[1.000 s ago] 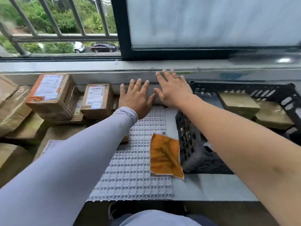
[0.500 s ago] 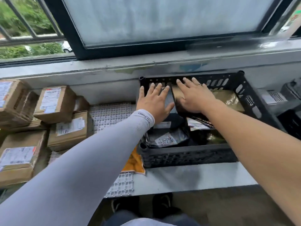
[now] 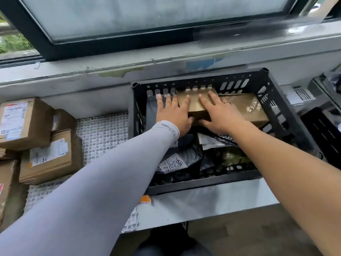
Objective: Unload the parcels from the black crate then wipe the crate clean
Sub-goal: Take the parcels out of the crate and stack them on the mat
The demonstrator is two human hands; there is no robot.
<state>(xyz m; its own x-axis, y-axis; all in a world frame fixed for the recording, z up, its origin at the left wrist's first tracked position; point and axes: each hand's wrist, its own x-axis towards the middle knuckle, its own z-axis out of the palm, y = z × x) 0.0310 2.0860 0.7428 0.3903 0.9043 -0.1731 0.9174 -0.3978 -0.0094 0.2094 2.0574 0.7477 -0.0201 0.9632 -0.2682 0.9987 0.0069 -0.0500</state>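
- The black crate [image 3: 287, 115] sits on the grey ledge below the window, parcels inside.
- Left hand [image 3: 173, 115], fingers straight and spread, lies at the crate's far end, on the left edge of a brown box [image 3: 195, 102].
- Right hand [image 3: 219, 113] rests flat on the same box, fingers extended; its thumb may touch the near side.
- Black bagged parcels [image 3: 177, 163] fill the crate's near half.
- Cardboard boxes [image 3: 49, 156] stand left of the crate.

Black crate [image 3: 287, 115] perforated plastic; parcels: matt brown cardboard [image 3: 195, 103], glossy black polybag [image 3: 184, 159]; white plastic lattice mat [image 3: 101, 133].
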